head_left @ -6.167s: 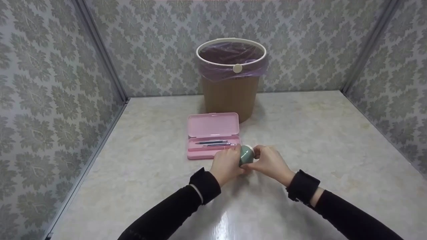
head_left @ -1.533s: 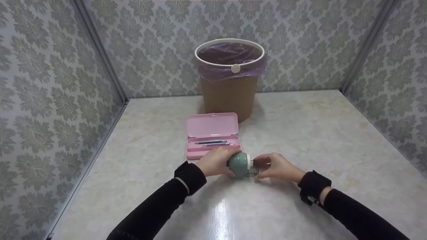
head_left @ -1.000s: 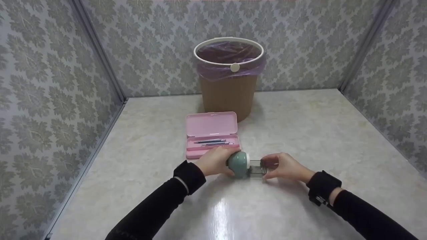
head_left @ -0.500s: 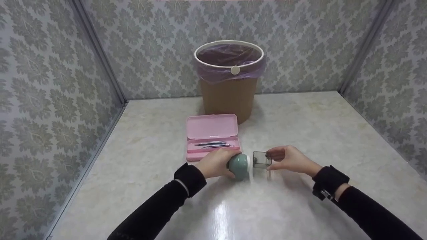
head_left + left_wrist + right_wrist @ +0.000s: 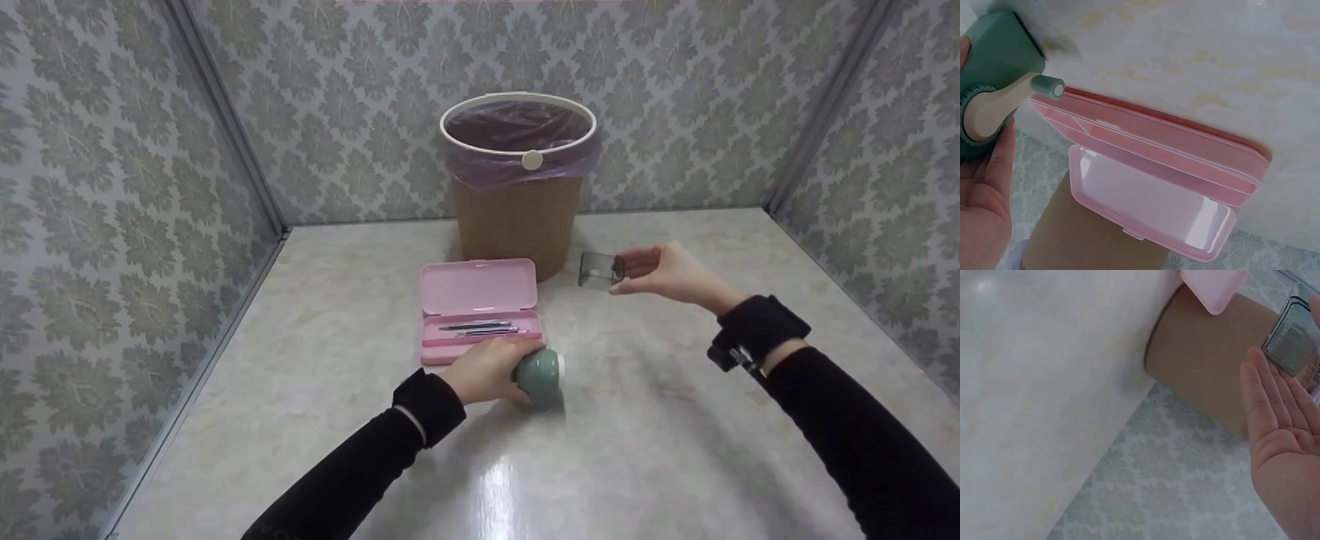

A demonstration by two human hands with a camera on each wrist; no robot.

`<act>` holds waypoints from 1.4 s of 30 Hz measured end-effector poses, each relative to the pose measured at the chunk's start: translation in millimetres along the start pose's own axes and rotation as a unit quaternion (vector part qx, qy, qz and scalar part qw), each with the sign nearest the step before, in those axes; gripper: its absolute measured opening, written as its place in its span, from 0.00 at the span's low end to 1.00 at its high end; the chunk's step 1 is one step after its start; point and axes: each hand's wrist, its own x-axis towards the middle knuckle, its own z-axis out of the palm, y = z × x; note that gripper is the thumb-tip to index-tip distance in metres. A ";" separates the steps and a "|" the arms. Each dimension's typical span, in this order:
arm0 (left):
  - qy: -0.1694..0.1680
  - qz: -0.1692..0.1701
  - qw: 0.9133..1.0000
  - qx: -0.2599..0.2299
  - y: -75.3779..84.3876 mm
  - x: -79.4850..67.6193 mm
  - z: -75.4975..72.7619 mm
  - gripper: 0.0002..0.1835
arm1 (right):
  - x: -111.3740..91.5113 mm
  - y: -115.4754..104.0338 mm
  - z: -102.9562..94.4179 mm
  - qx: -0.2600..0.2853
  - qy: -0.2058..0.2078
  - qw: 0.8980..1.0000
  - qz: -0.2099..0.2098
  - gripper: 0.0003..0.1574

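Note:
My left hand [image 5: 484, 369] grips a green pencil sharpener [image 5: 540, 375] on the table, its white-rimmed end facing right. Its cream crank handle [image 5: 1005, 109] with a green knob shows in the left wrist view. Up and to the right, my right hand [image 5: 679, 277] pinches the sharpener's clear grey shavings drawer [image 5: 598, 271] between thumb and fingers. In the right wrist view the drawer [image 5: 1289, 340] sits at the fingertips, partly cut off by the frame. It is held up in the air, right beside the trash bin [image 5: 517, 217] in the head view.
An open pink pencil case [image 5: 480, 289] lies behind my left hand, with several pens [image 5: 484, 328] in its tray. The tall brown trash bin has a cream ring and a purple bag [image 5: 487, 169] lining it. Patterned walls enclose the table [image 5: 322, 420] at back and sides.
My right hand has pulled the drawer out of the sharpener, then carried it right and up toward the bin. Earlier both hands were on the sharpener; my left hand still holds it.

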 end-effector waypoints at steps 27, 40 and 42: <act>0.000 -0.015 1.000 0.007 -3.0 1.0 2.6 0.38 | 90.8 -119.2 -67.1 -0.077 0.245 0.966 -0.012 0.30; -0.008 -0.025 1.000 0.007 -2.0 0.0 2.7 0.38 | 123.5 -139.2 -38.5 -0.351 0.282 0.889 -0.079 0.27; -0.008 -0.028 1.000 0.003 -2.8 -0.1 3.1 0.38 | 127.8 -139.6 -35.0 -0.381 0.284 0.874 -0.098 0.27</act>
